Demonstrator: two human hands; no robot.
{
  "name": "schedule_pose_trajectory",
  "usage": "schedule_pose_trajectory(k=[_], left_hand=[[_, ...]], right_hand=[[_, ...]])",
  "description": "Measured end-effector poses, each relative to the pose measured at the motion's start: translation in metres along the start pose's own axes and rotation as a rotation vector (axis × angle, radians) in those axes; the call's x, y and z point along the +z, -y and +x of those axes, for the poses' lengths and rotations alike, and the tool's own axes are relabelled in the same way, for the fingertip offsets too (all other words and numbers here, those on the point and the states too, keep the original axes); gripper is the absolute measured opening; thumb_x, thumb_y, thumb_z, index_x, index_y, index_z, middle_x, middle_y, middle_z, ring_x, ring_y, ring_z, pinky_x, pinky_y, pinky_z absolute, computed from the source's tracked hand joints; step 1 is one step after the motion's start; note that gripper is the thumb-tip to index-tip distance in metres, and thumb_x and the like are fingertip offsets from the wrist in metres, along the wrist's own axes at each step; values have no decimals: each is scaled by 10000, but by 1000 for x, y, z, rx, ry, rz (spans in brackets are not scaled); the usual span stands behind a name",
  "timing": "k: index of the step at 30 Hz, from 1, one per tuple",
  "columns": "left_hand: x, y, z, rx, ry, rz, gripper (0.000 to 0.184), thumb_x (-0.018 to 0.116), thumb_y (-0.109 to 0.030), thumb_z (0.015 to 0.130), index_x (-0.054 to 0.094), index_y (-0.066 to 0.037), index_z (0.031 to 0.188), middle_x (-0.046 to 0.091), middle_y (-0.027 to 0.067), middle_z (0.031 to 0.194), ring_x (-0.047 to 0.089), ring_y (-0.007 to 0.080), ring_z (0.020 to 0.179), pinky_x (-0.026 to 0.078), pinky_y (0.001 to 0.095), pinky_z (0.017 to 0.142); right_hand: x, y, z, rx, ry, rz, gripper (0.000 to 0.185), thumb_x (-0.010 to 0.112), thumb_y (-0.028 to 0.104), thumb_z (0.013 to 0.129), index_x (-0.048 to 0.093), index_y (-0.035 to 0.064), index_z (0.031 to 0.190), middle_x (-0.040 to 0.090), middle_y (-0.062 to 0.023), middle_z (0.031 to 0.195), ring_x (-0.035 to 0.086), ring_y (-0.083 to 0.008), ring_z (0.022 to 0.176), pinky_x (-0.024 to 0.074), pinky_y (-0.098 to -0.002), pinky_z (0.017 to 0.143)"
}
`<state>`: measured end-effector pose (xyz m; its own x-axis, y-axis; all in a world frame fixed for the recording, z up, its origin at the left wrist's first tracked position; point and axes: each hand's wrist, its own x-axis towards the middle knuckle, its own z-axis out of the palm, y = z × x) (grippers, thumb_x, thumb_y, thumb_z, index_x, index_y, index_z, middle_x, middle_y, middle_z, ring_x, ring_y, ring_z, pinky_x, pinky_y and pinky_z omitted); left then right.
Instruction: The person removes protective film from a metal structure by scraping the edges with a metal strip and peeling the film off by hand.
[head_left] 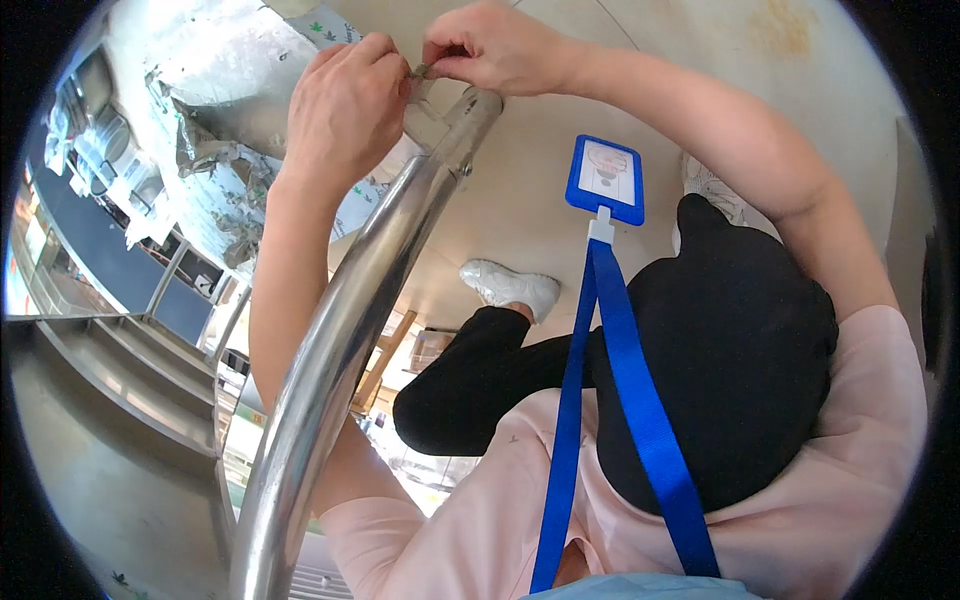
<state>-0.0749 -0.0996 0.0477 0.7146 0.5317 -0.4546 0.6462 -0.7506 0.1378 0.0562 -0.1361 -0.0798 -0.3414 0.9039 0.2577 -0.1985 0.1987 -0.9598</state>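
Note:
At the top of the view, my left hand [345, 110] and my right hand [500, 50] are close together, fingertips pinched. Between them shows a small grey-green scrap [421, 71], too small to name. Just below the fingers is the end of a shiny metal tube [375, 255], fitted with a duller end piece [470, 118]. My left forearm passes along and behind this tube. Left of my left hand lies crumpled wrapping [235, 70], silvery white with green leaf prints in places.
A blue-framed badge [606, 178] hangs from a blue lanyard [640, 400] over my lap. Metal shelving or steps [130, 400] stand at the left. My white shoe [512, 285] is on the tiled floor [690, 45]. Several plastic-looking items [105, 150] are at the far left.

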Motion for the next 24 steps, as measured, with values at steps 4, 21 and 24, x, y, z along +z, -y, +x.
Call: schedule_pose_trajectory(k=[4, 21, 24], left_hand=[[-3, 1, 6, -62, 75, 34, 60, 535, -95, 714, 551, -37, 716, 517, 65, 778, 530, 257, 743, 411, 349, 703], [-13, 2, 11, 43, 241, 137, 136, 587, -192, 718, 607, -58, 724, 538, 43, 760, 525, 221, 787, 382, 336, 788], [-9, 7, 11, -34, 202, 86, 131, 567, -186, 734, 601, -60, 729, 530, 46, 755, 527, 228, 760, 386, 328, 771]], right_hand=[[-3, -1, 6, 59, 29, 45, 113, 602, 90, 633, 565, 9, 702, 563, -164, 686, 554, -283, 641, 422, -347, 556], [-6, 2, 14, 172, 77, 45, 119, 612, 109, 623, 578, 7, 674, 579, -157, 649, 563, -246, 589, 429, -314, 543], [-8, 5, 16, 247, 11, 36, 109, 616, 101, 617, 573, 4, 642, 576, -156, 628, 565, -247, 579, 429, -312, 530]])
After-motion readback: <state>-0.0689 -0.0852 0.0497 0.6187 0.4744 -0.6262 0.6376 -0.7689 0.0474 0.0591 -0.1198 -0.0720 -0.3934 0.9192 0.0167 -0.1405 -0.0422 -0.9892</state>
